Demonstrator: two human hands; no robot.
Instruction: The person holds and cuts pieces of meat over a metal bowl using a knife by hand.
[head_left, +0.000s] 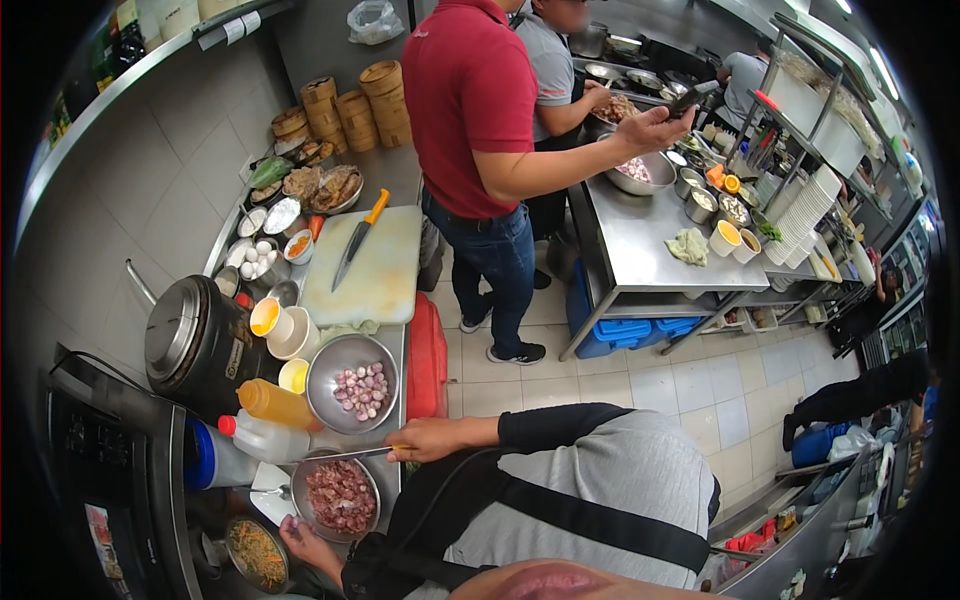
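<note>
My right hand grips the yellow handle of a kitchen knife, its long blade reaching left over the far rim of a metal bowl of raw chopped meat. Beside that bowl's lower left rim is my left hand, pinching a small purplish piece that looks like a shallot. A larger steel bowl with several peeled shallots stands just above the knife. Between the meat bowl and the microwave lies a white tray or board with a metal spoon across it.
Shredded vegetables fill a bowl at lower left, beside a microwave. A plastic jug, sauce bottle and large black pot line the wall. Another knife lies on a cutting board. A person in red stands nearby.
</note>
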